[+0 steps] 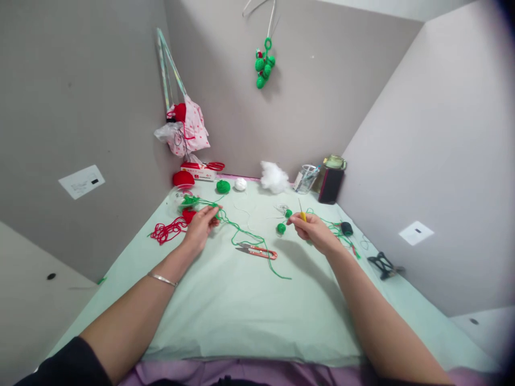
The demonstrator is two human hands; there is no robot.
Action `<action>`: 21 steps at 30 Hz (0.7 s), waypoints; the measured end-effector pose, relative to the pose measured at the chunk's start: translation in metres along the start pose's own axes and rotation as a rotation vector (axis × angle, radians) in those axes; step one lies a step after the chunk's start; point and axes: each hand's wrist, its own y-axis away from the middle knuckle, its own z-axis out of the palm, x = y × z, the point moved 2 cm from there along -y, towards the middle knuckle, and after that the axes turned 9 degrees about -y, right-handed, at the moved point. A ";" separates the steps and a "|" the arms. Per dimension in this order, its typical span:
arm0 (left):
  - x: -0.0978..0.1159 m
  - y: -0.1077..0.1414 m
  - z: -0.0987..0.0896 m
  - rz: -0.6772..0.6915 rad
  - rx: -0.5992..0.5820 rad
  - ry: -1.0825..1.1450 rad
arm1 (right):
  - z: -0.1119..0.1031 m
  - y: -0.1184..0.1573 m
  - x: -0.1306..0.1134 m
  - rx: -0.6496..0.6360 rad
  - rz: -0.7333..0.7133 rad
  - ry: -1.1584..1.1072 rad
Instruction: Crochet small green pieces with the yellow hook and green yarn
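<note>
My left hand [201, 228] is closed on strands of green yarn [237, 228], which run from a clear plastic bowl [173, 199] and trail across the table. In my right hand [316, 231] is a crochet hook [303, 216] with a yellow handle, its thin metal shaft pointing up. Just left of the right fingertips sit two small green crocheted balls, the nearer one [281, 229] and the farther one [288, 213]. Orange-handled thread snips [257, 251] lie between my hands, with green yarn crossing them.
Red yarn [167, 230] lies loose at left. Behind are a green yarn ball [223, 186], a white yarn ball [240, 184], white stuffing [274, 177], a clear cup [306, 178] and a dark phone-like block [331, 186]. A dark thread spool [346, 229] and a black stand [384, 265] are at right.
</note>
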 end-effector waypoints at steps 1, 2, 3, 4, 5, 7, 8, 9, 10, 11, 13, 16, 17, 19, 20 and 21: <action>-0.001 0.004 0.004 0.020 -0.044 -0.050 | 0.005 -0.004 0.000 0.010 -0.008 0.014; -0.001 0.009 0.009 0.039 -0.090 -0.104 | 0.010 -0.008 -0.001 0.008 -0.011 0.032; -0.002 0.013 0.013 0.057 -0.134 -0.160 | 0.017 -0.011 -0.002 -0.005 -0.008 0.054; -0.003 0.017 0.016 0.075 -0.173 -0.214 | 0.025 -0.015 -0.003 -0.027 -0.004 0.081; -0.004 0.020 0.019 0.093 -0.209 -0.266 | 0.034 -0.019 -0.005 -0.058 0.001 0.111; -0.005 0.023 0.022 0.130 -0.262 -0.357 | 0.056 -0.029 -0.010 -0.127 -0.002 0.176; -0.006 0.024 0.023 0.149 -0.280 -0.394 | 0.068 -0.035 -0.014 -0.155 -0.014 0.209; -0.006 0.024 0.023 0.166 -0.294 -0.428 | 0.080 -0.042 -0.018 -0.174 -0.035 0.239; -0.007 0.024 0.023 0.182 -0.304 -0.457 | 0.093 -0.050 -0.023 -0.181 -0.064 0.264; -0.008 0.023 0.023 0.196 -0.310 -0.481 | 0.105 -0.059 -0.027 -0.187 -0.094 0.288; -0.010 0.022 0.022 0.219 -0.316 -0.517 | 0.128 -0.078 -0.034 -0.186 -0.139 0.338; -0.011 0.021 0.021 0.244 -0.294 -0.536 | 0.158 -0.108 -0.040 -0.205 -0.130 0.393; -0.010 0.021 0.019 0.252 -0.272 -0.533 | 0.165 -0.116 -0.039 -0.227 -0.108 0.400; -0.005 0.020 0.013 0.267 -0.192 -0.512 | 0.176 -0.131 -0.038 -0.258 -0.070 0.383; -0.002 0.019 0.008 0.274 -0.132 -0.493 | 0.180 -0.136 -0.037 -0.265 -0.058 0.358; 0.003 0.018 0.002 0.280 -0.059 -0.469 | 0.182 -0.141 -0.036 -0.264 -0.053 0.323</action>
